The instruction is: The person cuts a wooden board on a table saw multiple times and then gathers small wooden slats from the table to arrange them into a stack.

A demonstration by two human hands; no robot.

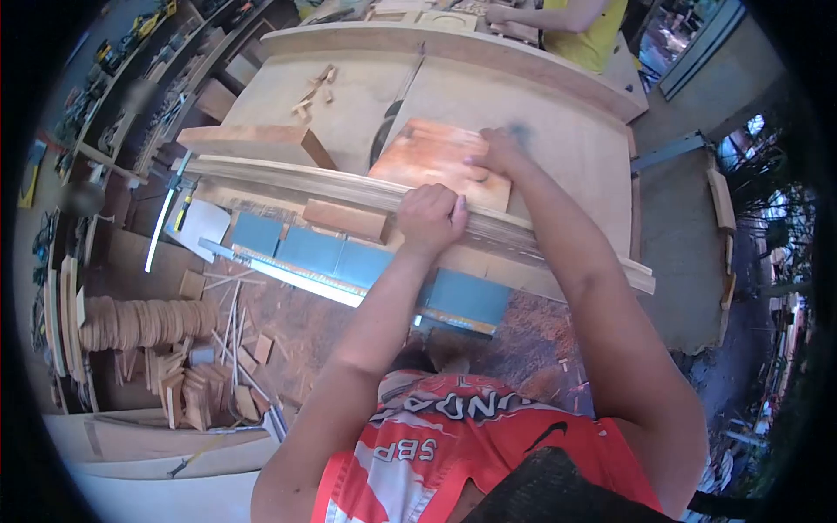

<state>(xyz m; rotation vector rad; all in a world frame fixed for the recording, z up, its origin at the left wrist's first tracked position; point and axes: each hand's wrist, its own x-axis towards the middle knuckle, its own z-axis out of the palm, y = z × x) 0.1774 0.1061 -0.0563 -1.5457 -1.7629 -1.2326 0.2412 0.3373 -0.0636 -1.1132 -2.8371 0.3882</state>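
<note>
A flat reddish-brown wooden board [436,157] lies on the pale worktop [540,113], against a long layered wooden rail [305,180]. My right hand [504,157] grips the board at its right side, thumb on top. My left hand [432,216] is closed over the rail in front of the board, its knuckles up. Left of the board, a dark curved disc [381,138] shows in the slot of the worktop, partly hidden by the board.
Small wood offcuts [316,91] lie on the worktop at the back left. A thick wooden block [253,144] stands behind the rail. Across the worktop is another person in a yellow top [584,39]. Stacked wood pieces [144,322] and sawdust [540,336] are below.
</note>
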